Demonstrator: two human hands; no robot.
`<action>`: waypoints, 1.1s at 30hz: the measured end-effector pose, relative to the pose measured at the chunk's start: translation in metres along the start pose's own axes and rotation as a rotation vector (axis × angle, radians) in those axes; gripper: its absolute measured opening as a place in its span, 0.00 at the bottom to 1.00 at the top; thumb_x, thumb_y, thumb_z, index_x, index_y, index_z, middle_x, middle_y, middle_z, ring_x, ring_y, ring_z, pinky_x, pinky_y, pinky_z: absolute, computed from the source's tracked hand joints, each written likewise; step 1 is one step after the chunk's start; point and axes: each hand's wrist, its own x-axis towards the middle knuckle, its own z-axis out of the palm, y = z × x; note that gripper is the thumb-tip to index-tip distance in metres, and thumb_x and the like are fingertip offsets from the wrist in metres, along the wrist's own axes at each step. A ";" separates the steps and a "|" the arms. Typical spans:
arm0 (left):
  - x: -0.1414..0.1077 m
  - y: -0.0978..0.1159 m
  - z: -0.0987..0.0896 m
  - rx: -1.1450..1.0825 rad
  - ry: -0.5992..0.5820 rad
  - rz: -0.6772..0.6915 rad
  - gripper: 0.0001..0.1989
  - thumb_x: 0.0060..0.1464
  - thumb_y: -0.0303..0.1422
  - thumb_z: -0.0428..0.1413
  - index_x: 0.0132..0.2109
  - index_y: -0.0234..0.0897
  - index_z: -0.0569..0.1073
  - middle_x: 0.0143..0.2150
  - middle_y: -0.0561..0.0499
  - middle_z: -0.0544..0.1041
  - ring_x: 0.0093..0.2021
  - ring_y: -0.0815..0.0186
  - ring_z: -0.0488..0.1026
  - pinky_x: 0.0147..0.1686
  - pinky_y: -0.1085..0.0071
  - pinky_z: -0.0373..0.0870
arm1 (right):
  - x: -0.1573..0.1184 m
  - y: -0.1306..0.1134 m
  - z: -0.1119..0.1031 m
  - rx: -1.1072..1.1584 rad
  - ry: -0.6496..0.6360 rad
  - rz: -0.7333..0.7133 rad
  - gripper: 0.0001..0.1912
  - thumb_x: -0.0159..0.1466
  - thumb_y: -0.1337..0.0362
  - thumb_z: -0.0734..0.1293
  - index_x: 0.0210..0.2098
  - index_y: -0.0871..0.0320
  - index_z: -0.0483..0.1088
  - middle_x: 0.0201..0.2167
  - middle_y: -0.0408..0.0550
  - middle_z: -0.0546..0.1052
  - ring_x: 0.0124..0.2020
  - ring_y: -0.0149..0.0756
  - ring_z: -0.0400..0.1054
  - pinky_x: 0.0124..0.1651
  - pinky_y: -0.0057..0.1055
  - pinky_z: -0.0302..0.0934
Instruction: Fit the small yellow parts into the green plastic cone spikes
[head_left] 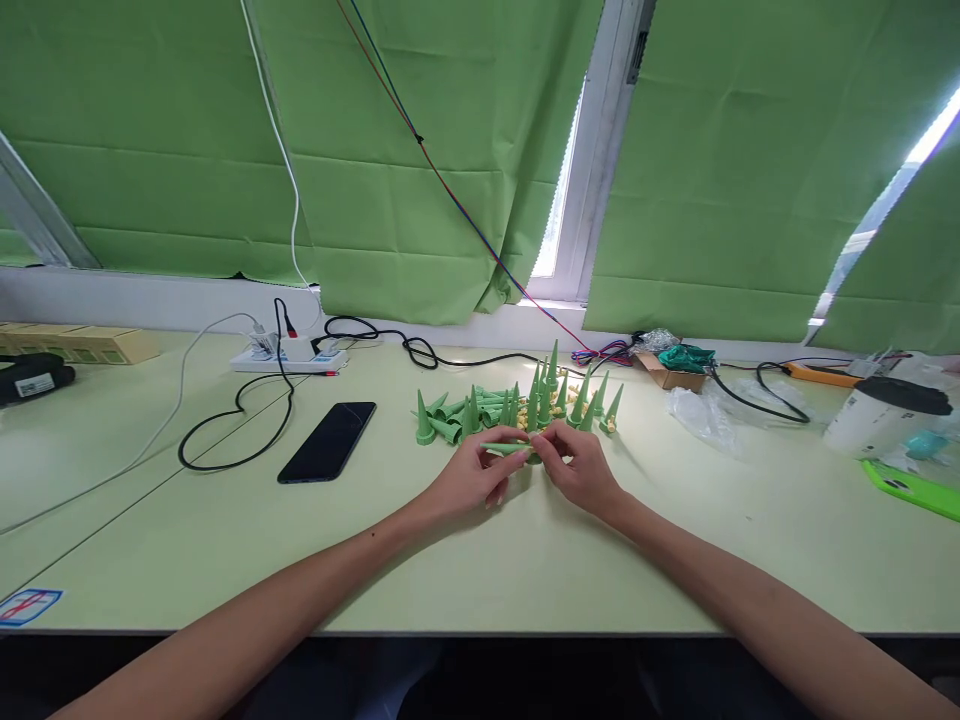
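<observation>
We hold a green cone (501,447) on its side over the middle of the worktop (450,575), its tip pointing left. The fingers of our left hand (474,470) are clamped along it, and those of our right hand (581,468) are clamped at its wide end; whether they also pinch a small piece there, we cannot tell. Just beyond our hands lie other cones (425,418), several upright on the right, many toppled in a heap on the left, with yellow bits (576,400) among the upright ones. Farther left we have a black phone (326,442) and, beyond it, a power strip (244,361). Far right of the cones sits a small box (670,376); farther right stands a tilted-looking white cup (877,420) with a black lid, near a bright green case (911,490). Green curtains (420,220) hang behind.
</observation>
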 end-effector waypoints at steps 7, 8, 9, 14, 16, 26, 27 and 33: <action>0.002 -0.004 0.001 0.342 0.197 0.173 0.16 0.60 0.44 0.56 0.35 0.34 0.77 0.24 0.52 0.70 0.22 0.71 0.61 0.22 0.73 0.54 | 0.006 0.009 -0.005 -0.081 -0.070 0.005 0.24 0.73 0.54 0.55 0.22 0.56 0.57 0.16 0.39 0.62 0.19 0.28 0.54 0.26 0.28 0.49; 0.002 -0.004 0.000 0.394 0.203 0.197 0.16 0.60 0.43 0.56 0.34 0.34 0.77 0.26 0.51 0.72 0.23 0.70 0.61 0.23 0.73 0.55 | 0.008 0.012 -0.006 -0.101 -0.046 0.015 0.23 0.73 0.54 0.55 0.22 0.56 0.58 0.16 0.39 0.62 0.19 0.28 0.53 0.26 0.28 0.49; 0.002 -0.004 -0.001 0.446 0.201 0.221 0.15 0.60 0.42 0.56 0.33 0.34 0.76 0.26 0.51 0.72 0.24 0.70 0.61 0.24 0.73 0.55 | 0.009 0.016 -0.008 -0.130 -0.010 0.021 0.23 0.72 0.54 0.56 0.22 0.56 0.57 0.16 0.38 0.60 0.19 0.28 0.52 0.25 0.28 0.48; 0.003 -0.006 -0.004 0.605 0.190 0.254 0.13 0.60 0.39 0.54 0.33 0.34 0.75 0.23 0.53 0.68 0.24 0.68 0.62 0.26 0.72 0.55 | 0.014 0.030 -0.015 -0.264 0.024 0.074 0.22 0.71 0.54 0.58 0.22 0.56 0.57 0.16 0.37 0.58 0.18 0.28 0.50 0.25 0.28 0.45; 0.005 -0.007 -0.005 0.653 0.178 0.220 0.14 0.60 0.39 0.54 0.31 0.35 0.72 0.23 0.53 0.67 0.24 0.68 0.62 0.26 0.71 0.54 | 0.015 0.031 -0.018 -0.338 -0.039 0.115 0.21 0.71 0.56 0.58 0.23 0.56 0.58 0.16 0.38 0.60 0.18 0.28 0.51 0.25 0.28 0.45; 0.009 -0.013 -0.008 0.746 0.135 0.183 0.16 0.60 0.40 0.54 0.28 0.38 0.60 0.26 0.55 0.67 0.26 0.67 0.63 0.27 0.71 0.55 | 0.017 0.023 -0.021 -0.694 -0.298 0.322 0.12 0.70 0.62 0.60 0.31 0.58 0.69 0.26 0.45 0.77 0.27 0.34 0.67 0.26 0.28 0.44; 0.009 -0.013 -0.008 0.744 0.132 0.184 0.16 0.60 0.40 0.54 0.29 0.38 0.60 0.27 0.55 0.68 0.27 0.67 0.64 0.27 0.71 0.56 | 0.017 0.023 -0.022 -0.707 -0.308 0.337 0.11 0.70 0.62 0.60 0.33 0.58 0.69 0.28 0.46 0.77 0.28 0.35 0.68 0.27 0.28 0.44; 0.008 -0.012 -0.008 0.717 0.145 0.186 0.10 0.60 0.37 0.54 0.34 0.37 0.64 0.30 0.54 0.71 0.27 0.68 0.66 0.28 0.71 0.59 | 0.020 0.022 -0.026 -0.765 -0.343 0.377 0.10 0.71 0.64 0.58 0.41 0.57 0.71 0.32 0.48 0.79 0.33 0.39 0.71 0.28 0.29 0.47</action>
